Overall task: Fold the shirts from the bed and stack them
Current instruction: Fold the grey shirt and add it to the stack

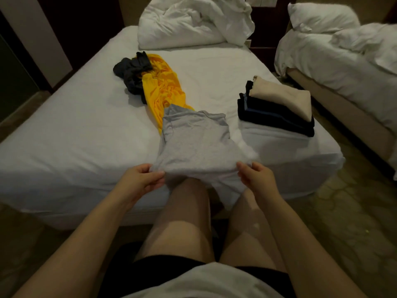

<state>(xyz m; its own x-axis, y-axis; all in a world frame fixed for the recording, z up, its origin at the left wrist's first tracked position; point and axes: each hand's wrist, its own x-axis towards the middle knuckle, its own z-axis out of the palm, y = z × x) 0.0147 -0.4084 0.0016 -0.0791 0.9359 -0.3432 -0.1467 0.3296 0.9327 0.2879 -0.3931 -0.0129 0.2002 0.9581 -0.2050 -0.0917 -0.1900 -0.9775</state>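
Grey shirt (193, 143), partly folded, is lying at the near edge of the bed (86, 136), its far end overlapping the yellow shirt (165, 87). I am pinching its near edge at both corners: left hand (139, 181) and right hand (257, 179) are each curling thumb and fingers round the cloth, and the hem is sagging between them. I am judging the matte knit to be light, limp and non-slippery, best held at corners or seams. The yellow fabric is looking glossier, probably slicker; a dark garment (131, 72) is lying crumpled beside it. The stack (277, 117) of flat dark folds, topped by a beige shirt (283, 97), is sitting to the right.
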